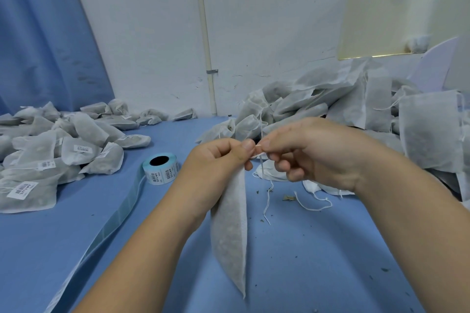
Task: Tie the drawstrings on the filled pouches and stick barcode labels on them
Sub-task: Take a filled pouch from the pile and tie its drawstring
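Observation:
A filled white fabric pouch point(231, 231) hangs edge-on above the blue table, its bottom corner near the surface. My left hand point(218, 157) pinches the pouch's gathered top. My right hand point(310, 152) pinches the white drawstring point(267, 201) right beside the left thumb; the string's loose end dangles down to the table. A roll of barcode labels point(160, 168) lies on the table left of my left hand, and its blue backing strip point(106, 231) trails toward the front edge.
A heap of labelled, tied pouches point(50, 152) covers the left of the blue table point(318, 262). A bigger heap of unlabelled pouches point(356, 114) fills the back right. Loose strings and herb crumbs point(288, 198) lie under my right hand. A white wall stands behind.

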Available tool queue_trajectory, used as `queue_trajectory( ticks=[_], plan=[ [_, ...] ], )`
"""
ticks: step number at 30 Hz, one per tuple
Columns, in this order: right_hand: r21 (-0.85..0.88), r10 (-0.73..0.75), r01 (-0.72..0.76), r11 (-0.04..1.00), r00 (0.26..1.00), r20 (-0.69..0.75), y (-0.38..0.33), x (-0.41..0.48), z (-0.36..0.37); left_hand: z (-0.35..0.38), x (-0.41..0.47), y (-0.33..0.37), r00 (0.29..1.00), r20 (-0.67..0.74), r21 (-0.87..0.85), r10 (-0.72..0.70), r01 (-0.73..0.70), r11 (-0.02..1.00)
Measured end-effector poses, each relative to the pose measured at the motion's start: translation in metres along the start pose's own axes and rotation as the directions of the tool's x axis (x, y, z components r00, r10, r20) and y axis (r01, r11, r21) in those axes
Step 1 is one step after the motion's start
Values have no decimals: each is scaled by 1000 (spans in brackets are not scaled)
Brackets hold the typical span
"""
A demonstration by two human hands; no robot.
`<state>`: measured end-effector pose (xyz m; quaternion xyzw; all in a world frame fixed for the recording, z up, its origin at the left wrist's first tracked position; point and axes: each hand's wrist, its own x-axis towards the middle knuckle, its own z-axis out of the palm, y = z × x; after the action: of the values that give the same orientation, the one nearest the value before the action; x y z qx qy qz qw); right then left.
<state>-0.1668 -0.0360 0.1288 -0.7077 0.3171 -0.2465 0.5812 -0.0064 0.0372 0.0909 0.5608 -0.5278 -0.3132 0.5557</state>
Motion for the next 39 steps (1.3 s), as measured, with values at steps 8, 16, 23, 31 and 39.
queue_trajectory(
  ticks=[8,16,23,31,39],
  plan=[
    [-388,-252,137,912,931,-263,-7,-2,5,2,0,-1,1000,-30,-19,-6,5,1000],
    [-451,-238,152,880,961,-139,-10,-9,17,2,-1,0,998,-55,-9,4,-4,1000],
    [-483,-263,114,868,931,-252,-10,-7,19,2,-1,1,998,-54,-19,9,-10,1000],
    [-342,-154,77,937,967,-204,-9,-8,18,4,-2,1,997,-74,-25,19,-20,999],
    [-236,-183,134,962,962,-202,-8,-6,18,5,-3,4,996,-89,-44,18,-22,999]
  ],
)
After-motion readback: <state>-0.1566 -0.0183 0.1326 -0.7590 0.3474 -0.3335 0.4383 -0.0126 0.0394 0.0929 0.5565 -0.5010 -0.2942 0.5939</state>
